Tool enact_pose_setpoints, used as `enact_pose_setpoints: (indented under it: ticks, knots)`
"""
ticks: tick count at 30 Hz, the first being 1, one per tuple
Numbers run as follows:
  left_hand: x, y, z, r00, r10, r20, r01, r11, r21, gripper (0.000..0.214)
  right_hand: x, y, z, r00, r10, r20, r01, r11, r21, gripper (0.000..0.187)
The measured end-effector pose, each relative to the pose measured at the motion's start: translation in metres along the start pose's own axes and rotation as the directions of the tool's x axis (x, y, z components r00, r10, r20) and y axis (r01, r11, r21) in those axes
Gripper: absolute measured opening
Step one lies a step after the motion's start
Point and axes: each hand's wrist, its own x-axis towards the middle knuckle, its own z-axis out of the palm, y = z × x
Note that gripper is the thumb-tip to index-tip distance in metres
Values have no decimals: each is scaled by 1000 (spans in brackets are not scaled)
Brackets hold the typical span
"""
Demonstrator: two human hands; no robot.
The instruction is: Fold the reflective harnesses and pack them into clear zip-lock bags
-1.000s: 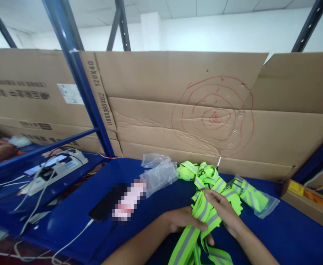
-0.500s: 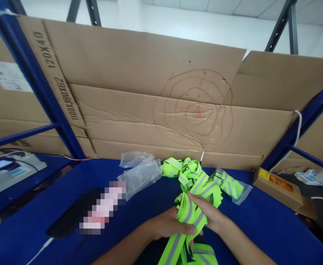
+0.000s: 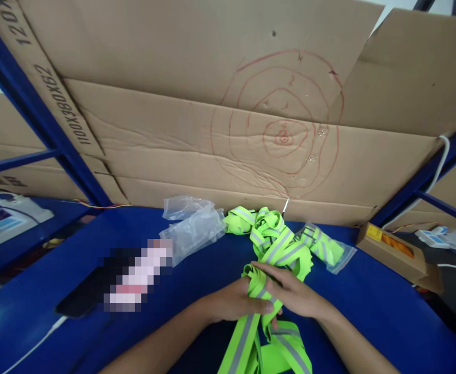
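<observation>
A folded bundle of neon-green reflective strap point(image 3: 257, 283) with a grey stripe is gripped by my left hand point(image 3: 235, 301), thumb across its front. My right hand point(image 3: 290, 291) presses round the same bundle from the right, its fingers lying over the folds and partly hidden. From below my hands the strap hangs toward me in wide lengths. Just beyond them a loose heap of the same strap point(image 3: 272, 239) lies on the blue table point(image 3: 196, 283). To its right is a clear bag point(image 3: 327, 246) with more green strap inside.
Crumpled clear plastic bags point(image 3: 192, 228) lie left of the heap. A black device with a cable and a blurred screen point(image 3: 140, 275) rests further left. An opened cardboard box point(image 3: 393, 252) sits at the right edge. A cardboard wall point(image 3: 165, 140) with red rings stands behind.
My view has tilted downward. My right hand has turned from a raised thumb to lying flatter over the folded strap, while my left hand keeps its grip.
</observation>
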Motion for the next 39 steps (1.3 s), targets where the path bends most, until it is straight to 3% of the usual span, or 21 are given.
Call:
enact_pose_setpoints:
  ticks: [2, 5, 9, 11, 15, 20, 24, 26, 28, 31, 34, 39]
  knots:
    - [2, 0, 5, 999, 42, -26, -42, 999, 15, 46, -6, -3, 6, 997, 68, 22, -69, 998, 5, 89]
    - [5, 1, 11, 996, 14, -93, -17, 999, -34, 43, -7, -3, 14, 993, 103, -52, -102, 995, 13, 86]
    - [5, 5, 11, 974, -126, -188, 94, 981, -167, 43, -1, 3, 11, 980, -85, -179, 55, 985, -166, 81]
    - [3, 8, 7, 978, -170, -125, 140, 966, -219, 41, 2, 4, 5, 956, -187, -226, 123, 955, -270, 78]
    - [0, 11, -2, 987, -156, 31, 159, 969, -187, 44, 1, 2, -4, 919, -228, -322, 125, 942, -310, 77]
    - [2, 7, -2, 989, -143, 24, 144, 959, -244, 43, 2, -4, -4, 946, -87, -314, 21, 978, -209, 80]
    - [1, 8, 3, 977, -180, 109, 208, 910, -359, 39, 3, -3, -8, 876, -186, -444, 95, 971, -221, 61]
    - [-1, 11, 3, 968, -211, 138, 246, 911, -330, 45, 3, -2, -13, 860, -160, -484, 97, 984, -152, 53]
    - [-4, 15, 1, 963, -241, 124, 266, 931, -250, 54, 2, -1, -17, 882, -82, -464, 78, 997, -29, 53]
    - [-7, 21, -6, 966, -256, 22, 257, 962, -92, 54, 1, -4, -21, 933, 64, -354, 25, 970, 241, 58]
    - [-9, 23, -11, 963, -269, -34, 269, 963, -5, 56, 1, -9, -20, 950, 224, -217, -97, 873, 479, 63]
    - [-7, 21, -7, 965, -218, 144, 239, 960, -143, 46, 5, -7, -20, 943, 308, -124, -171, 770, 614, 63]
